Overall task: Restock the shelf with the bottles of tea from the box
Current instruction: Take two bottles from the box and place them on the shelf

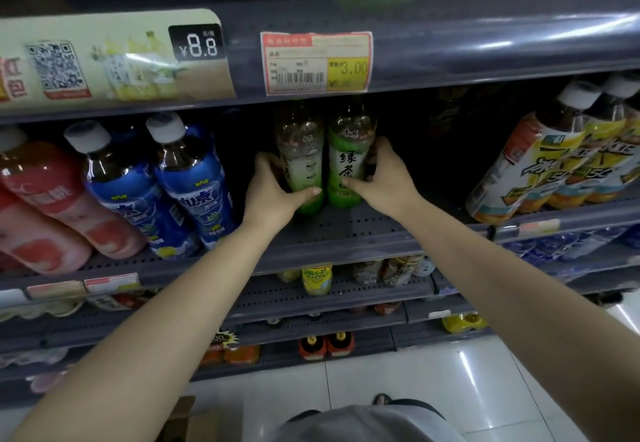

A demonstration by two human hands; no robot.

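Two green-labelled clear plastic tea bottles stand upright, touching side by side, on the grey perforated metal shelf [363, 225]. The left hand [273, 188] wraps the left bottle [301, 157], the right hand [384, 178] wraps the right bottle [349, 157]; each grip is closed around its bottle's lower body, thumbs in front.

"¥8.8" shelf sign [197, 45]; "3.00" price tag [348, 69]
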